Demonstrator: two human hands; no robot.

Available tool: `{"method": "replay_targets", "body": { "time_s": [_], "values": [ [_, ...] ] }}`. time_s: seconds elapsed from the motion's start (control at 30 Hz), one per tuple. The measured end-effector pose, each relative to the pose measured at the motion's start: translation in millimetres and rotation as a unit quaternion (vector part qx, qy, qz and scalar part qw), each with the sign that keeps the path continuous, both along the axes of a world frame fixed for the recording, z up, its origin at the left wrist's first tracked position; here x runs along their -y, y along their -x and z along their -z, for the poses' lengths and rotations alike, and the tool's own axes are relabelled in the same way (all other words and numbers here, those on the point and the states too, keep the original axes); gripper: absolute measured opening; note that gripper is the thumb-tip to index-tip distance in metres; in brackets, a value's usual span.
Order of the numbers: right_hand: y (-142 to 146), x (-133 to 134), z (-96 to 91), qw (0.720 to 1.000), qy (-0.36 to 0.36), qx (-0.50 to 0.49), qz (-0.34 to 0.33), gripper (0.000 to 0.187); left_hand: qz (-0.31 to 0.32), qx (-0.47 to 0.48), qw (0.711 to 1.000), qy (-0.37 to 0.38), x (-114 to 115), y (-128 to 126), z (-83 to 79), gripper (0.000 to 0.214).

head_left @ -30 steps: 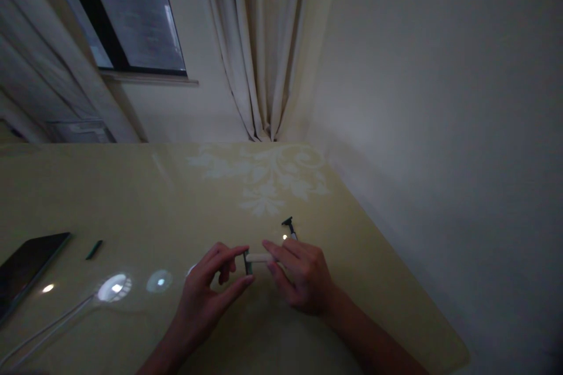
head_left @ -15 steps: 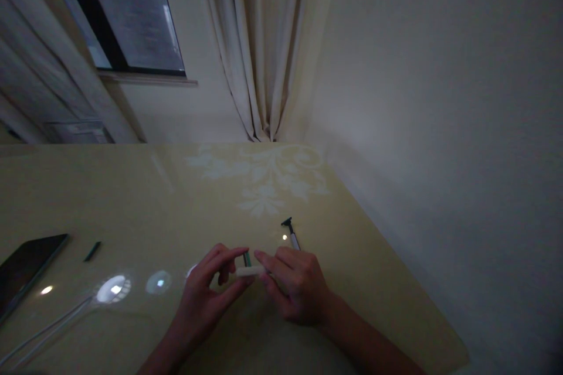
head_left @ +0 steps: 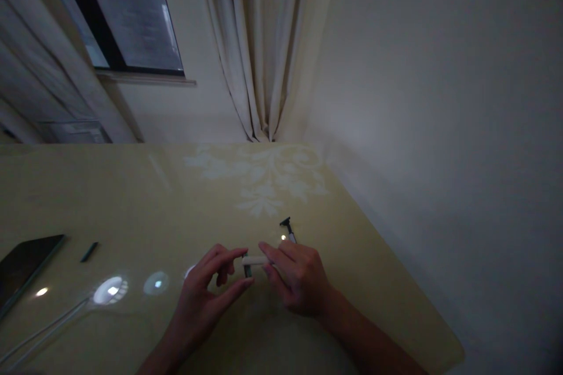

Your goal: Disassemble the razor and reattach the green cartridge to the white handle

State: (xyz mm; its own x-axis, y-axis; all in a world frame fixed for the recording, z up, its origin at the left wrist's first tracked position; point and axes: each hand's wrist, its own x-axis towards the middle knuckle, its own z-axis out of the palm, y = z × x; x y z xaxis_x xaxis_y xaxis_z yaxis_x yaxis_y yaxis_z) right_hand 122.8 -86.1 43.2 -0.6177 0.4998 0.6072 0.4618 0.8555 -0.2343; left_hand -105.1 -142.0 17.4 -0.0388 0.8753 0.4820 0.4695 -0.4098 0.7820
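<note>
**DESK:** What did the hands have when the frame was taken?

**OPERATOR:** From my remote seat, I saw the right hand (head_left: 299,278) pinching a small razor (head_left: 254,261) by its pale handle, fingertips closed on it. The left hand (head_left: 206,296) had thumb and forefinger drawn narrow around the razor's dark head (head_left: 247,271). The light was too dim for me to tell whether they pressed on it or only bracketed it.

**DESK:** And how did it lie?

**OPERATOR:** It lay between the two hands, just above the table (head_left: 132,199) and a little ahead of both palms. Its long axis ran left to right across my view, handle toward the right hand. The head sat at the left end, turned down toward the left thumb. Both hands were at it: the right one carried it, and the left was nearer the head.

**DESK:** Anything around them?

**OPERATOR:** Just beyond the right hand's knuckles a second razor (head_left: 288,228) lay on the yellow top, head pointing away. Well apart to the left I made out a small dark piece (head_left: 88,251), a dark phone (head_left: 26,266) at the edge and a white cable (head_left: 48,328). Farther back were the table's pale floral print (head_left: 264,184), a curtain (head_left: 259,41) and a window (head_left: 127,12).
</note>
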Motion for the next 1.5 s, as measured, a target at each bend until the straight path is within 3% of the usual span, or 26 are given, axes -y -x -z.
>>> {"method": "replay_targets", "body": {
  "time_s": [0.43, 0.6, 0.73, 0.9, 1.33, 1.5],
  "values": [
    [-1.3, 1.4, -1.3, 0.999, -0.022, 0.007, -0.036, 0.039, -0.002, 0.014, 1.0, -0.004, -0.3, -0.7, -1.5, 0.035],
    [-1.1, 0.4, -1.5, 1.0, -0.009, -0.006, -0.014, 0.038, -0.009, 0.007, 1.0, 0.0, -0.2, -1.2, -2.6, 0.036],
    [-0.1, 0.0, 0.4, 0.999, -0.002, -0.005, -0.044, 0.039, -0.004, 0.009, 1.0, -0.005, 0.0, -0.4, -2.7, 0.032],
    [-0.5, -1.1, 1.1, 0.999, 0.026, -0.019, -0.006, 0.038, -0.005, -0.002, 1.0, -0.005, 1.3, 0.2, -3.0, 0.037],
    [-0.3, -2.6, 1.9, 0.999, 0.011, -0.002, -0.038, 0.039, 0.008, 0.005, 1.0, -0.007, -0.4, -0.9, 2.4, 0.035],
    [0.2, -2.1, 0.2, 1.0, 0.005, -0.011, -0.012, 0.038, 0.01, 0.007, 1.0, 0.001, 0.0, -1.3, 0.7, 0.037]
  ]
}}
